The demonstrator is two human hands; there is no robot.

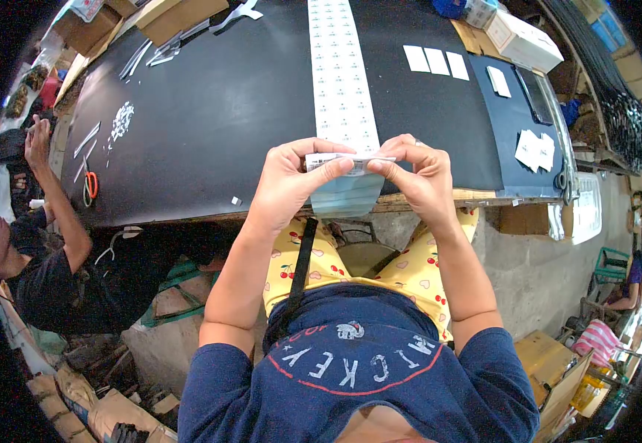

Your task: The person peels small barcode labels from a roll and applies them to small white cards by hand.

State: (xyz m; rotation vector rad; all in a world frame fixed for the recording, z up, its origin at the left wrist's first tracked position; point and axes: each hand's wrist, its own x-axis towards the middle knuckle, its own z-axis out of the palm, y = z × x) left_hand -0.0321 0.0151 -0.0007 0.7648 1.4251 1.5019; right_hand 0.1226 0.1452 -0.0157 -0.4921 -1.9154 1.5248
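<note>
A long white printed strip (342,81) runs down the black table (217,111) to its front edge. At its near end, a folded printed piece (328,162) is pinched between my left hand (299,177) and my right hand (418,176). Both thumbs press on it from the near side, with the fingers behind. Below the piece hangs a pale bluish sheet (347,196) over the table edge. The two hands are close together, a small gap between the thumb tips.
Orange-handled scissors (90,186) and white scraps (121,120) lie at the left. White cards (435,61) and a white box (525,37) are at the right. A co-worker's arm (59,192) is at the left edge; another person (639,280) sits far right.
</note>
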